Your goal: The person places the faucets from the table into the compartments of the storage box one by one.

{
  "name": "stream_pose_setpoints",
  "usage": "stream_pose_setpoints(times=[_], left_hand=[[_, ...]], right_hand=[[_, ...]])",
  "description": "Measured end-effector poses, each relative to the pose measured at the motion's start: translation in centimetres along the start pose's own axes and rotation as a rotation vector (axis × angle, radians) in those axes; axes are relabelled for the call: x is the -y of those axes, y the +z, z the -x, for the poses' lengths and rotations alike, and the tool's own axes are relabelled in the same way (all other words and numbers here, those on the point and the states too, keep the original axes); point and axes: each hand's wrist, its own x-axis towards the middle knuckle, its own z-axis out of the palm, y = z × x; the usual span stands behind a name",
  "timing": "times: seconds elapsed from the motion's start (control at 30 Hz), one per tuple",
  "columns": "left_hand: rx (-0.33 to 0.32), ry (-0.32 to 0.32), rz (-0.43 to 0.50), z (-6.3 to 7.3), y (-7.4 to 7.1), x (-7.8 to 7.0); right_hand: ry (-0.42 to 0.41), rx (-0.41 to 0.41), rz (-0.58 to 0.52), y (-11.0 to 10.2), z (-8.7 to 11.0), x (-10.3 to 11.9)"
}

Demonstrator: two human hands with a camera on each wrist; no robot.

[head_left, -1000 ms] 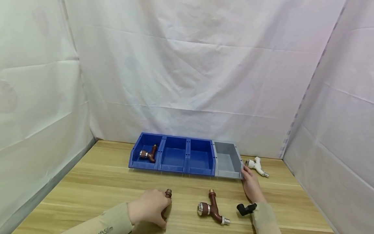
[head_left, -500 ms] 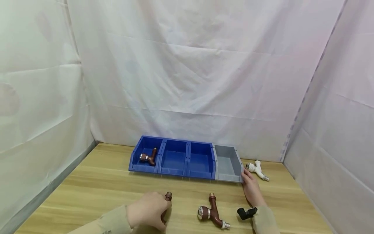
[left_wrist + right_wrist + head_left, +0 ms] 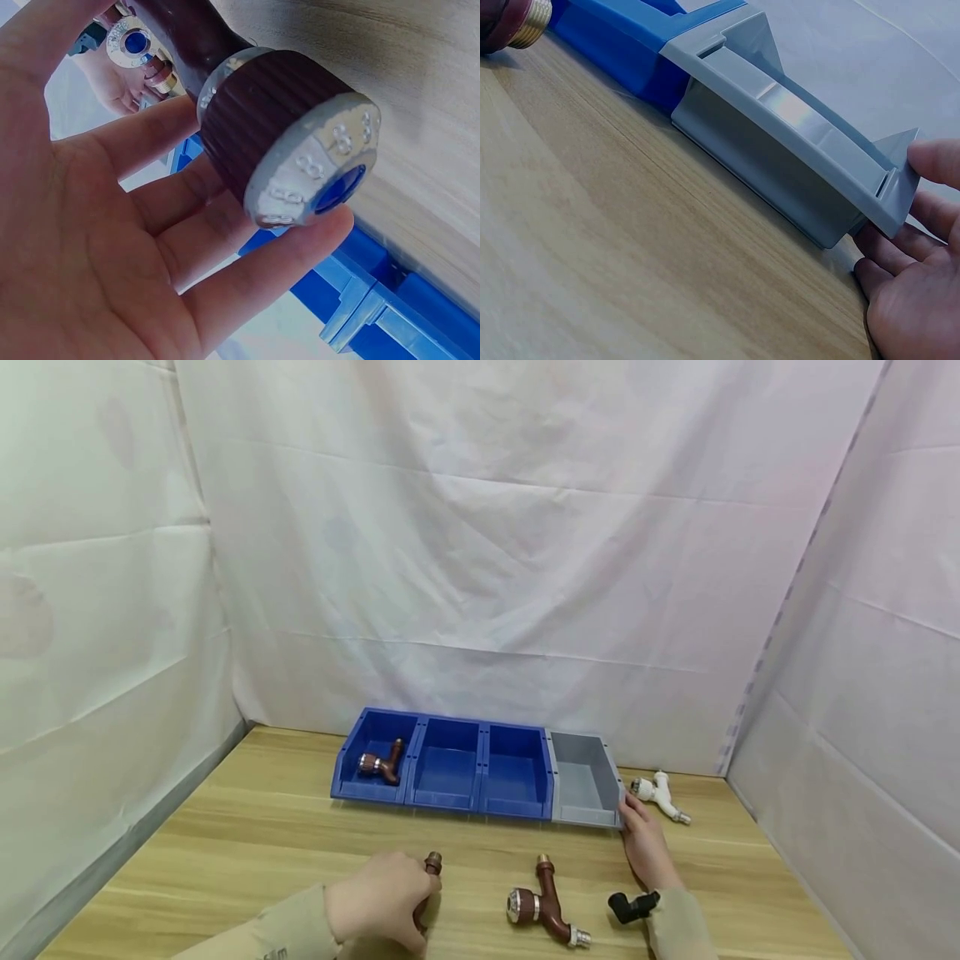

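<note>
My left hand holds a dark brown tap low over the table; in the head view the hand hides most of it. The left wrist view shows its ribbed knob with a silver cap and blue centre, the fingers reaching round behind. My right hand grips the front right corner of the grey bin, thumb at the side wall and fingers below the rim. A second brown tap lies on the table between the hands. Another brown tap lies in the leftmost blue bin.
Two more blue bins stand joined in the row between the leftmost and the grey one. A white tap lies right of the row. Beside the right sleeve is a black elbow-shaped piece. White cloth encloses the wooden table.
The head view has tilted up slightly, so everything sits a little lower in it. Both hands keep their places on the tap and the grey bin.
</note>
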Motion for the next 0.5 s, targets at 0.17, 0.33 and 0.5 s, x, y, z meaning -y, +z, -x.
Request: stream_pose_setpoints(times=[0.17,0.33,0.5], left_hand=[[-0.008,-0.007,-0.020,0.04,-0.25,-0.09],[-0.011,-0.009,-0.040,0.09,-0.43,-0.26],[-0.014,-0.002,-0.043,0.12,-0.55,-0.33]], right_hand=[[0.011,0.003,-0.026,-0.14,-0.06,-0.01],[0.013,0.009,-0.010,-0.24,-0.07,-0.05],[0.018,0.012,-0.010,-0.26,-0.03,-0.10]])
